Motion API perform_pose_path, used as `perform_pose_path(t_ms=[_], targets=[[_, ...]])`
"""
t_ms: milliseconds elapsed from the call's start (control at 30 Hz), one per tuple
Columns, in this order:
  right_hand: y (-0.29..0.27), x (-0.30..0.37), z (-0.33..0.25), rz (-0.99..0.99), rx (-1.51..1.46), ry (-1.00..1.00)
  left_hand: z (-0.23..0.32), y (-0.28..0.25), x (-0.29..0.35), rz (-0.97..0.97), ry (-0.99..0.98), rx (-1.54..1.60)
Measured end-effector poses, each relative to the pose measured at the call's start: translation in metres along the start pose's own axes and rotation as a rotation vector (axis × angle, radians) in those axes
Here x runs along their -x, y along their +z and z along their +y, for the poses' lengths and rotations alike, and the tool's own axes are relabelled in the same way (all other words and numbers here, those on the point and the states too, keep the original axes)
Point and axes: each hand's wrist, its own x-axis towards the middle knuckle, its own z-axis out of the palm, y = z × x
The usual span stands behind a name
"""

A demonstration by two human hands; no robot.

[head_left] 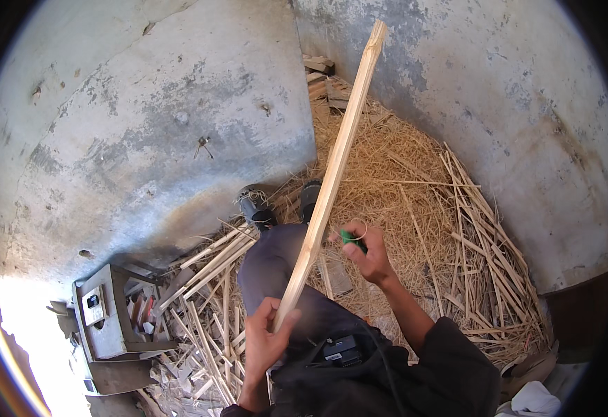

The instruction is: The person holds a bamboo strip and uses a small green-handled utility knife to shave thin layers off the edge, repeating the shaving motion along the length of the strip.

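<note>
A long, pale wooden stick (335,167) slants across the middle, its far end up against the grey wall behind it in the picture. My left hand (268,337) is closed round its near end, close to my lap. To the right of the stick, my right hand (370,258) is closed round a small tool with a green handle (351,241). Fingers cover most of that tool, so its working end cannot be made out. A thin curl of wood shaving (364,229) shows by those fingers. The right hand looks slightly apart from the stick.
Straw-like shavings (394,167) cover the floor ahead. Piles of thin wooden strips lie to the right (485,271) and to the left (214,267) of my legs. At lower left stands a worn grey box-like stool (106,313). Peeling walls (200,90) close in ahead.
</note>
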Motion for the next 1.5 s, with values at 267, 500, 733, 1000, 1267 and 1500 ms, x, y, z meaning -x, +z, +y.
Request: perform_pose_path(t_ms=[267, 500, 733, 1000, 1267, 1500], targets=[[0.016, 0.005, -0.018, -0.081, 0.24, -0.322, 0.01, 0.008, -0.002, -0.018, 0.03, 0.078], [0.025, 0.005, -0.031, 0.11, 0.42, -0.397, 0.013, 0.011, -0.003, 0.041, 0.135, -0.073], [0.025, 0.003, -0.032, 0.151, 0.483, -0.423, -0.002, 0.008, -0.004, -0.039, 0.043, 0.121], [0.022, 0.001, -0.031, 0.163, 0.498, -0.451, 0.0, 0.002, -0.001, -0.259, -0.082, 0.455], [-0.047, -0.032, 0.004, 0.642, 0.379, 0.06, -0.025, -0.019, 0.02, -0.492, -0.25, 0.61], [-0.024, -0.023, -0.003, 0.167, 0.259, -0.08, -0.026, -0.027, 0.0, -0.439, -0.315, 0.704]])
